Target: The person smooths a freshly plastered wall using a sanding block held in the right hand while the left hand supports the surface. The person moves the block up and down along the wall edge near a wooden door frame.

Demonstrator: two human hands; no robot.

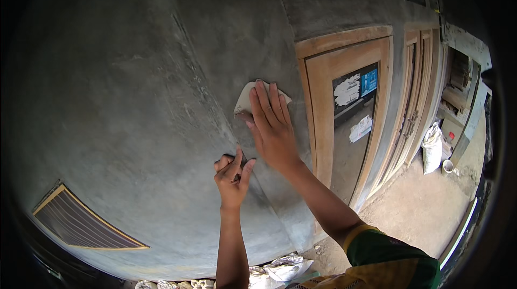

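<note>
One pale, flat piece (245,98) is lying against the grey wall (107,100), just left of the wooden door (318,68). The right hand (274,130) is partly covering it with straight, unclenched fingers. Farther left of the door, the left hand (231,181) is holding most fingers curled; whether they are gripping anything, I cannot tell.

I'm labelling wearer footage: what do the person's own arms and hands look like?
Both the left hand and right hand are bare; no gloves or watch show. The right sleeve is short and dark green, with a yellow hem. The left forearm is bare; its sleeve is out of view.
</note>
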